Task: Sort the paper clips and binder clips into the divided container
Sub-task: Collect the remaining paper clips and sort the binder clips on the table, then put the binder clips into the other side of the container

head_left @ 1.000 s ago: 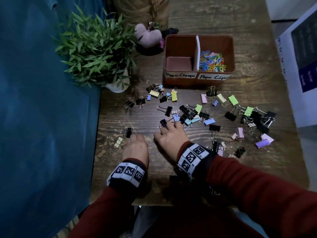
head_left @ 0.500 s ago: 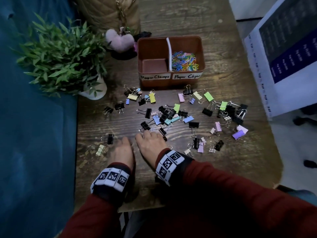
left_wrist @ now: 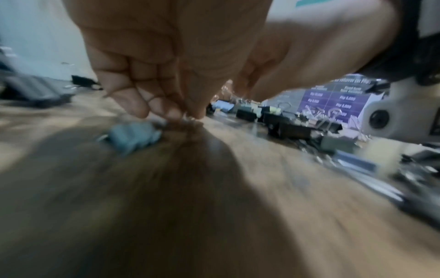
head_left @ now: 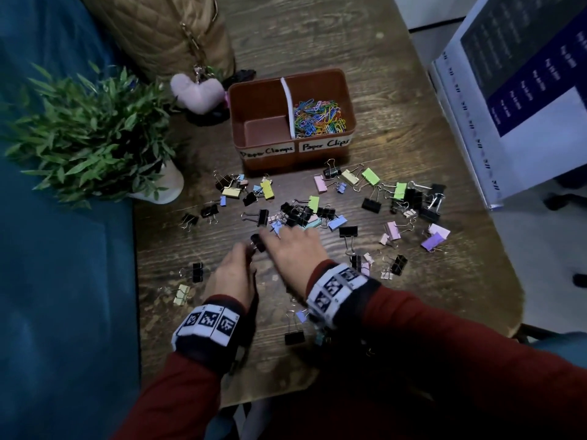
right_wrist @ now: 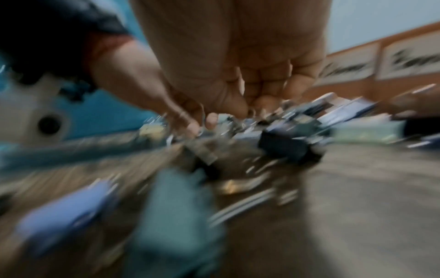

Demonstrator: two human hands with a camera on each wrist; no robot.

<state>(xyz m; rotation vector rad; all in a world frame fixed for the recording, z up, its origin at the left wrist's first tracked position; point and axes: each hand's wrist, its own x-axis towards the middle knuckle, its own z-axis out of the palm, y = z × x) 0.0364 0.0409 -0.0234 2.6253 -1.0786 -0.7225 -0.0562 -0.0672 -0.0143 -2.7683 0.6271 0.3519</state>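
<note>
A brown divided container (head_left: 295,160) stands at the back of the table. Its right half, labelled Paper Clips, holds coloured paper clips (head_left: 317,117); the left half, labelled Paper Clamps, is bare. Binder clips (head_left: 301,214) in black and pastel colours lie scattered in front of it. My left hand (head_left: 246,249) has its fingertips bunched at the wire handle of a small black binder clip (head_left: 258,242); in the left wrist view the left hand (left_wrist: 171,112) pinches low over the wood. My right hand (head_left: 286,236) rests spread on the central heap. The right wrist view is blurred.
A potted plant (head_left: 92,134) stands at the left, with a quilted bag (head_left: 165,33) and a pink plush heart (head_left: 197,92) behind the container. A white printed board (head_left: 514,90) leans at the right. More clips (head_left: 293,336) lie under my right forearm near the front edge.
My left hand has moved right to the black clip beside my right thumb. My right hand has reached forward onto the heap with fingers spread. The head view has shifted.
</note>
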